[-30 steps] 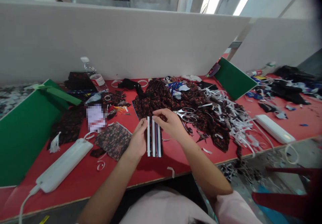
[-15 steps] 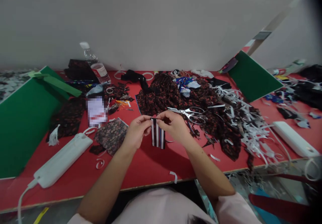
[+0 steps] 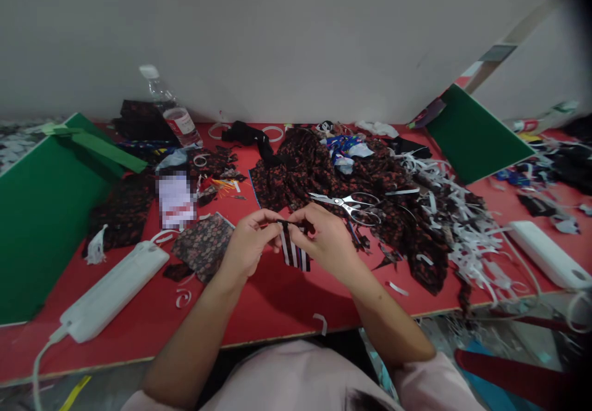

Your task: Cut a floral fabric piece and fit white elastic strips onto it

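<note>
A small striped piece of fabric, black and white with some blue, hangs from its top edge between my hands, above the red tabletop. My left hand pinches its upper left corner between thumb and fingers. At the upper right, my right hand is closed on the same edge and covers part of the stripes. Just beyond my right hand, a pair of silver scissors lies on dark floral fabric with the blades pointing left. A grey floral fabric piece rests left of my left hand.
White power strips lie at left and right. A plastic bottle leans by the back wall. Green panels flank the table at left and right. White strip scraps are heaped at right.
My right hand has shifted slightly right and over the striped fabric, hiding more of it. The fabric now hangs tilted, its lower end further right. Both hands keep hold; the view has shifted slightly.
</note>
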`<control>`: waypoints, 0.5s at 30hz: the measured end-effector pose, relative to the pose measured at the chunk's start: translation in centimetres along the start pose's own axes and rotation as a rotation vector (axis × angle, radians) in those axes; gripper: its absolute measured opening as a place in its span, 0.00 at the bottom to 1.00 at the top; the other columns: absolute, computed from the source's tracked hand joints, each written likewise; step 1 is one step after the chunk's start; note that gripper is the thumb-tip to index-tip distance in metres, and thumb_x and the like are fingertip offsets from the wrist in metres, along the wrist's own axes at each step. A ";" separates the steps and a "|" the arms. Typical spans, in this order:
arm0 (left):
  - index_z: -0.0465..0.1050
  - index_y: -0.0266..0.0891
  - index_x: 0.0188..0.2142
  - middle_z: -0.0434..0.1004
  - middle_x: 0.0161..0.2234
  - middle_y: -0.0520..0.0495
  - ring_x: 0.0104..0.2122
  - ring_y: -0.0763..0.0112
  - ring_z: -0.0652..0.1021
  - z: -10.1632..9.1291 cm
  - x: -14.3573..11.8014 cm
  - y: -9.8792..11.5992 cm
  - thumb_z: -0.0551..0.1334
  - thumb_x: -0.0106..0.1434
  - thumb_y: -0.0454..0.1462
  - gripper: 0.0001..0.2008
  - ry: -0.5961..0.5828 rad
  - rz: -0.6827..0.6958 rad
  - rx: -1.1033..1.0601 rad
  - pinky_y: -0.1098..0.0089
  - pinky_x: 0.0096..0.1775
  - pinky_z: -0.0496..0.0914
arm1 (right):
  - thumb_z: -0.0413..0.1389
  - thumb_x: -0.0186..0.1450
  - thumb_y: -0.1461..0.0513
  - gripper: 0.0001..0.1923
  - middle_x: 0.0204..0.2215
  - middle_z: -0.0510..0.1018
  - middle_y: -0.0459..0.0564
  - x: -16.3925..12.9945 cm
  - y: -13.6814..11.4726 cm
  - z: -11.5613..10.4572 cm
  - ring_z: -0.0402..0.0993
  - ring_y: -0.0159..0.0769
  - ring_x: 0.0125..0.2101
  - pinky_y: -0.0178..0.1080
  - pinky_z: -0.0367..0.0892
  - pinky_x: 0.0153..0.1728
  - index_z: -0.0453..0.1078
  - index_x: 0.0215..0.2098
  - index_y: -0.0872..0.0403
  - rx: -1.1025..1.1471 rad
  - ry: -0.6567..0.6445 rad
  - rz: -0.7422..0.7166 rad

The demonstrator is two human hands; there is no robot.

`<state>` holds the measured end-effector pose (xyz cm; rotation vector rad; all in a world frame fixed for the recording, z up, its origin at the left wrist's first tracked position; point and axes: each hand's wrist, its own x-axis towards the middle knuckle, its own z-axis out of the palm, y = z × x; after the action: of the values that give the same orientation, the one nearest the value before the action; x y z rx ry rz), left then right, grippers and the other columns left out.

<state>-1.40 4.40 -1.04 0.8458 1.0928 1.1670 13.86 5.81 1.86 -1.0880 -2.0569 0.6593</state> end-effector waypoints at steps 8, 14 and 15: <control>0.71 0.36 0.29 0.69 0.17 0.55 0.17 0.79 0.69 -0.2 0.0 -0.2 0.62 0.51 0.32 0.03 -0.013 0.057 0.044 0.77 0.20 0.67 | 0.54 0.58 0.70 0.05 0.27 0.71 0.46 -0.1 -0.1 -0.1 0.68 0.28 0.28 0.30 0.61 0.29 0.69 0.31 0.56 -0.011 -0.006 -0.004; 0.71 0.36 0.28 0.69 0.17 0.55 0.17 0.79 0.69 -0.1 -0.1 -0.2 0.62 0.50 0.33 0.04 0.003 0.044 0.057 0.76 0.21 0.67 | 0.53 0.59 0.69 0.04 0.28 0.70 0.46 -0.3 0.1 0.0 0.67 0.29 0.29 0.30 0.61 0.29 0.69 0.31 0.55 -0.007 -0.007 -0.021; 0.71 0.36 0.28 0.69 0.16 0.55 0.16 0.78 0.69 0.0 -0.1 -0.2 0.62 0.50 0.34 0.04 0.006 0.041 0.062 0.76 0.21 0.67 | 0.53 0.59 0.69 0.04 0.28 0.70 0.46 -0.3 0.1 0.0 0.67 0.29 0.29 0.30 0.61 0.29 0.69 0.31 0.55 -0.009 -0.010 -0.017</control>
<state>-1.40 4.29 -1.18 0.9172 1.1263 1.1752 14.04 5.63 1.66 -1.0729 -2.0773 0.6488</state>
